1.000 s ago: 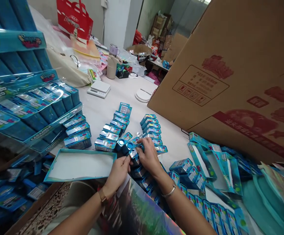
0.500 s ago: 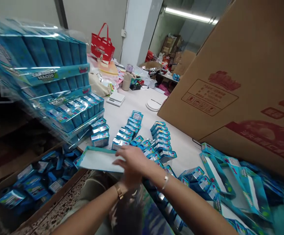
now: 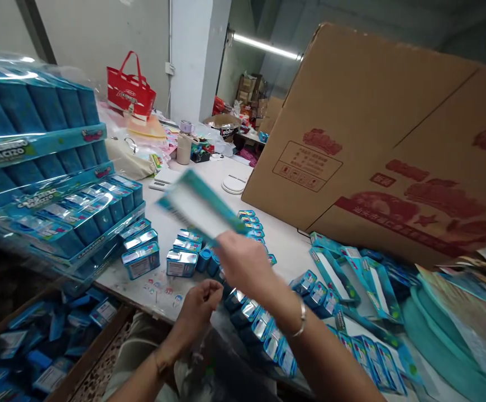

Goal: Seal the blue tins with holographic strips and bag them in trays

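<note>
My right hand is closed on a flat teal cardboard tray and holds it tilted in the air above the white table; the tray is blurred by motion. My left hand hovers at the table's near edge with its fingers curled; I cannot make out anything in them. Rows of small teal boxes stand on the table below the tray. More of them lie along the near edge.
A shrink-wrapped stack of teal display boxes fills the left. A carton of loose boxes sits on the floor below. A large brown cardboard box leans at right, with empty teal trays in front. A scale, cup and red bag stand farther back.
My right hand has taken the flat tray off the table's near edge and lifted it over the rows of boxes. My view has swung left and then back.
</note>
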The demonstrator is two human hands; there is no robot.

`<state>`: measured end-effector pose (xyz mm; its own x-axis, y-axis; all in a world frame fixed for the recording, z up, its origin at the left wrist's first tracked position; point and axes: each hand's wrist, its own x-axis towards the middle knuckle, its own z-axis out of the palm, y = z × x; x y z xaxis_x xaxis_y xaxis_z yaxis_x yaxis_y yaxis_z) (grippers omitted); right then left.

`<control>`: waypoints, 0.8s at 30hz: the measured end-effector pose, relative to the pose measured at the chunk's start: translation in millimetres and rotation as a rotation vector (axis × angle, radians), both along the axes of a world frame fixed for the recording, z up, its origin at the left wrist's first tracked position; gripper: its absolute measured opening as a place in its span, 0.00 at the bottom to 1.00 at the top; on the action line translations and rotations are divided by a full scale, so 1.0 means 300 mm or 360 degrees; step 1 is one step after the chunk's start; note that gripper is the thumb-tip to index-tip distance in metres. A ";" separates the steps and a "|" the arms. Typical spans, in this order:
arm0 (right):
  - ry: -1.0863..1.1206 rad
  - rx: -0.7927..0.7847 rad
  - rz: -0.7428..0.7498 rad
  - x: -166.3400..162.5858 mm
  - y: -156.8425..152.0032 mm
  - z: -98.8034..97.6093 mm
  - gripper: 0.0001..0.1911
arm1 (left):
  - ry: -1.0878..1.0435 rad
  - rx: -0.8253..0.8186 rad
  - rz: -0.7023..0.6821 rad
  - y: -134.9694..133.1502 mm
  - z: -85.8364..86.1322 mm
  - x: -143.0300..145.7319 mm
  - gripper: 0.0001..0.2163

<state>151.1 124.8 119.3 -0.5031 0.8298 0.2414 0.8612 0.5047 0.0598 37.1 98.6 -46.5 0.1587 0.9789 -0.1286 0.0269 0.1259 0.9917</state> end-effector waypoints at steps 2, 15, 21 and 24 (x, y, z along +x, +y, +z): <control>-0.0052 -0.0039 -0.0471 0.166 0.075 -0.010 0.09 | -0.0135 0.0003 -0.0040 0.029 -0.001 -0.001 0.14; 0.0629 -0.0474 0.0091 0.147 -0.245 -0.247 0.21 | -0.0063 0.0001 0.0175 0.008 0.077 -0.073 0.20; 0.0886 -0.0441 0.0047 0.101 -0.328 -0.402 0.13 | -0.0093 -0.0123 -0.0348 -0.031 0.120 -0.088 0.20; 0.0808 -0.0200 0.0107 0.137 -0.330 -0.428 0.14 | -0.0093 -0.0113 -0.0629 -0.041 0.109 -0.110 0.18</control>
